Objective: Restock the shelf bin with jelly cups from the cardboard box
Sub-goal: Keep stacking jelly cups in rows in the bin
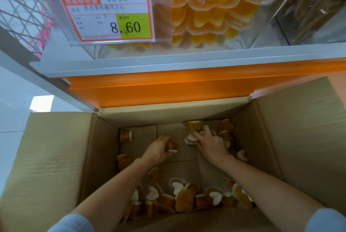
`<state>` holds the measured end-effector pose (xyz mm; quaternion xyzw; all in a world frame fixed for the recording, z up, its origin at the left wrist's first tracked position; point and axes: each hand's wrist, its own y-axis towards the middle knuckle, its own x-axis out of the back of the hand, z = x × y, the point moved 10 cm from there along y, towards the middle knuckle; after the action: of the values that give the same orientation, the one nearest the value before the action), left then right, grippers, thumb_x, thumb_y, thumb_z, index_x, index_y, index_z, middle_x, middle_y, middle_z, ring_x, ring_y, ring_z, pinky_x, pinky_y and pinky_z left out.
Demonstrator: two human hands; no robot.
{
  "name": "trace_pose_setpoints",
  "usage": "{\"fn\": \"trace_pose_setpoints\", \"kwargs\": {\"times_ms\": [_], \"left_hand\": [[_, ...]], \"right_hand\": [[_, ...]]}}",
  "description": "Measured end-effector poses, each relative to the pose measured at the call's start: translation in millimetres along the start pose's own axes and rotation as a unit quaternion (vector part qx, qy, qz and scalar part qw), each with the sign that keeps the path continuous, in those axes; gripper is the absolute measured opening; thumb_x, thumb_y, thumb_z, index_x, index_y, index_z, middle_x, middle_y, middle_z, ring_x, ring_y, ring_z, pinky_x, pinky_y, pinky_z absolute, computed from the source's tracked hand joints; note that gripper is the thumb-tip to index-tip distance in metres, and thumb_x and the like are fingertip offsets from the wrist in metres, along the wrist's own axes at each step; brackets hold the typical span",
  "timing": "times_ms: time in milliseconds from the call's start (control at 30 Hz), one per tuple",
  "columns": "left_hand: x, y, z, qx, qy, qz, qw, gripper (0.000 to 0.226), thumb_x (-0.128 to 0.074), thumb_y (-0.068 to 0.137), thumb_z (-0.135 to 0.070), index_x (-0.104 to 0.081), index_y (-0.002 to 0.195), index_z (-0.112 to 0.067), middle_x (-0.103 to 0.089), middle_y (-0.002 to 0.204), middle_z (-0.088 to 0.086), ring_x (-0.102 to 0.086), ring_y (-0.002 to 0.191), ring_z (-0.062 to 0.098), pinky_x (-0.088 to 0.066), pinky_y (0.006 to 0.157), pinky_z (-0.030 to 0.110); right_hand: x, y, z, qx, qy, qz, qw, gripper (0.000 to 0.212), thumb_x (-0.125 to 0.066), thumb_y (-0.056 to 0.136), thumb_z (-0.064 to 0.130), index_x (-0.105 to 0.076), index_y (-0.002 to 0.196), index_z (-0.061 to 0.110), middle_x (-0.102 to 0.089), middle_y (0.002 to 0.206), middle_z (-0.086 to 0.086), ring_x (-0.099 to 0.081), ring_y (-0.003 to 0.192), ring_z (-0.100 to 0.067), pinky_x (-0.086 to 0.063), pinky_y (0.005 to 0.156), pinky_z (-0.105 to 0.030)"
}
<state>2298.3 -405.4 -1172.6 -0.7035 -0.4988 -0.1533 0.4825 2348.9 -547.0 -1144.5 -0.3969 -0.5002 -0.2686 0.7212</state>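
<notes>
While both bare forearms reach down into the open cardboard box [56, 156], the left hand [159, 150] curls its fingers round one orange jelly cup [173, 146] at mid-floor; cup lies on its side, white lid toward the wearer. Right hand [212, 144] lies over a cluster of cups at the far right corner, fingers spread and bent, thumb side touching a white-lidded cup [192, 138]; true grip or mere contact: cannot tell. Loose cups [187, 194] are heaped along the near wall; one single cup [125, 135] sits in the far left corner. Above, the clear shelf bin [262, 25] holds stacked yellow cups. Price tag [106, 16] on its front reads 8.60. Orange shelf edge [168, 89] just behind the box.
</notes>
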Motion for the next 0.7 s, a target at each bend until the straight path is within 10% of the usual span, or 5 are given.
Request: {"fn": "trace_pose_setpoints", "kwargs": {"times_ms": [133, 700], "left_hand": [[-1.2, 0.9, -2.5, 0.0, 0.007, 0.003, 1.0, 0.047, -0.062, 0.086, -0.028, -0.046, 0.128, -0.015, -0.048, 0.127, 0.004, -0.049, 0.115, 0.021, -0.039, 0.09, 0.027], [76.9, -81.7, -52.3, -0.008, 0.034, 0.106, 0.994, 0.034, -0.066, 0.084, -0.025, -0.056, 0.116, -0.018, -0.057, 0.127, -0.008, -0.055, 0.114, 0.013, -0.044, 0.097, 0.025]], "right_hand": [[-11.6, 9.5, -5.4, -0.041, 0.026, 0.049, 0.998, 0.045, -0.052, 0.093, 0.036, -0.04, 0.135, 0.028, -0.037, 0.13, -0.007, -0.058, 0.1, -0.03, -0.048, 0.072, -0.032], [74.5, -70.3, 24.5, 0.045, 0.064, 0.174, 0.982, 0.043, -0.056, 0.091, 0.026, -0.045, 0.129, 0.041, -0.034, 0.144, -0.005, -0.045, 0.124, -0.032, -0.038, 0.098, -0.036]]}}
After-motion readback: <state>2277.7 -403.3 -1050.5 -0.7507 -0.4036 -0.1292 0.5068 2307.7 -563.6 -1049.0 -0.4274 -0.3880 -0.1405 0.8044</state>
